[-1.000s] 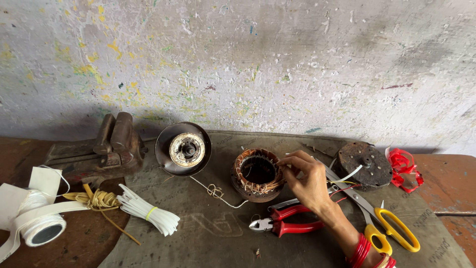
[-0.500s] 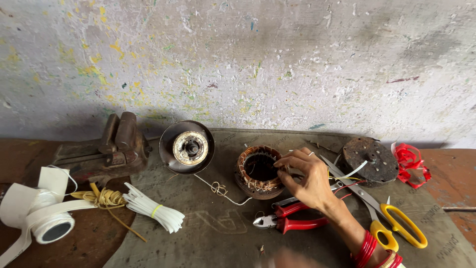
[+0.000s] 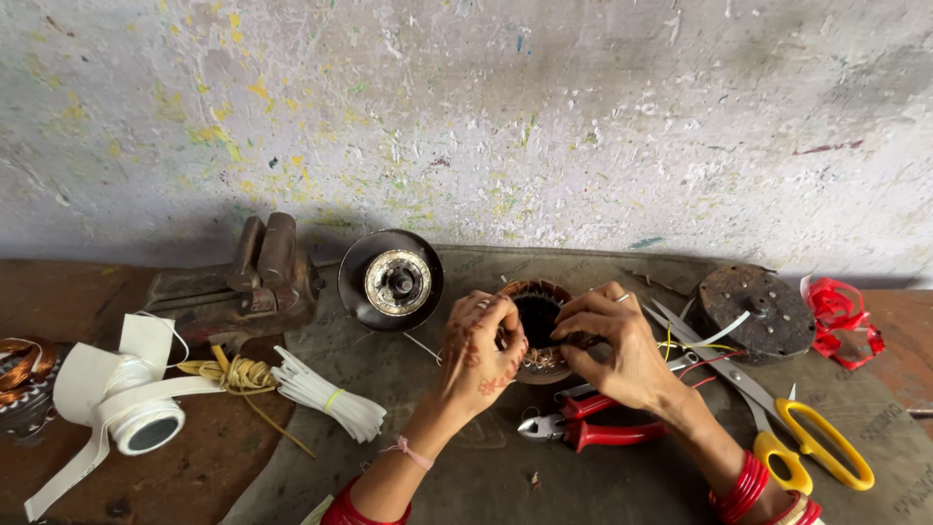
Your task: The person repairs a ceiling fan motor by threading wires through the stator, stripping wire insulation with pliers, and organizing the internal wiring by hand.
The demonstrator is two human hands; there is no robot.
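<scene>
A round motor stator (image 3: 537, 326) with copper windings lies on the grey mat (image 3: 457, 467) in the middle of the bench. My left hand (image 3: 479, 352) grips its left rim, fingers curled over the edge. My right hand (image 3: 614, 342) holds its right rim, with fingertips pinching at the windings. Thin white, yellow and red leads (image 3: 702, 345) trail from the stator to the right.
Red-handled pliers (image 3: 583, 420) lie just below the stator. Yellow-handled scissors (image 3: 782, 418) lie at the right, beside a round metal cover (image 3: 754, 311) and red ribbon (image 3: 841, 313). A rotor disc (image 3: 391, 280), a bench vise (image 3: 245, 277), white sleeves (image 3: 326, 392) and a tape roll (image 3: 121, 403) are left.
My left hand has come into view and taken hold of the stator's left side. My right hand stays on its right rim. The view has shifted slightly.
</scene>
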